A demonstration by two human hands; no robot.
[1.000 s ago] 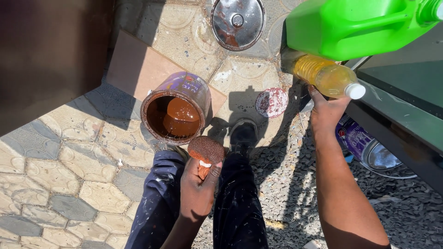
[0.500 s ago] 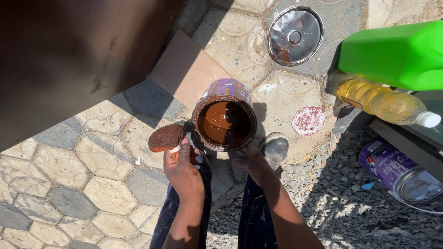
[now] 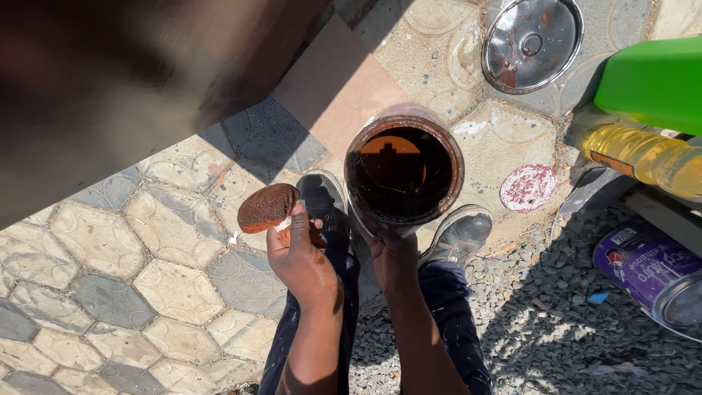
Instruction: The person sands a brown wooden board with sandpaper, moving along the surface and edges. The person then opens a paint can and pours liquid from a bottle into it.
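Note:
My left hand grips a round brown stained sponge pad, held up over the paving to the left of my shoe. My right hand holds an open metal can from below, lifted above my feet. The can is full of dark brown liquid that mirrors the sky. Both forearms reach forward over my dark trousers.
A dark wooden panel fills the upper left. On the paving lie a round metal lid and a small stained disc. A green jug, a yellow-liquid bottle and a purple can sit at right, beside gravel.
My right hand left the yellow bottle, took the can and lifted it toward me. My left hand swung the sponge pad out to the left.

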